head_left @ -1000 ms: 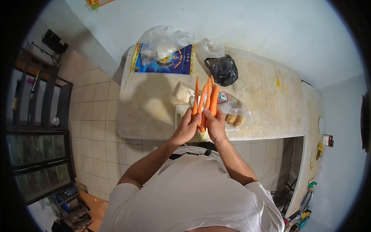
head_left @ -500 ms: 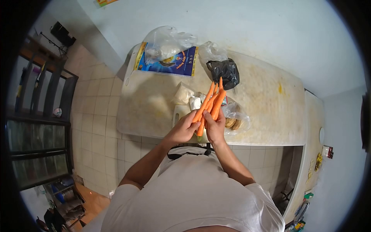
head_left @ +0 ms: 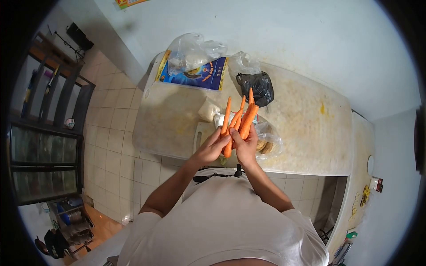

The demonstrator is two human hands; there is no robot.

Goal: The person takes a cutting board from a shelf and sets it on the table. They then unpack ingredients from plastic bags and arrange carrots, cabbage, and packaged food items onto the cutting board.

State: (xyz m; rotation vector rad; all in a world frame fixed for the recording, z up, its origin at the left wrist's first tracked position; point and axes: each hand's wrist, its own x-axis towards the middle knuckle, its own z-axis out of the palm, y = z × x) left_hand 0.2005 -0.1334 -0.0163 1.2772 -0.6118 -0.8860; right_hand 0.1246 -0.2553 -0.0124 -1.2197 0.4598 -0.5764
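Several orange carrots are held between my two hands above the table's near edge, their thin tips pointing away from me. My left hand is wrapped round the carrots on the left side. On the right side, my right hand grips the thicker ones, thumb on top. Beneath and behind them are a bag of pale contents, a white board and a clear bag of brown potatoes, all partly covered by hands or carrots.
A black plastic bag lies beyond the carrots on the table. Further left are a blue and yellow printed sheet and a clear plastic bag. Dark shelving stands at the far left.
The view has turned slightly. The carrots first bunched and leaned right, and now they are spread apart again, with the leftmost one separate. Both hands have kept hold.
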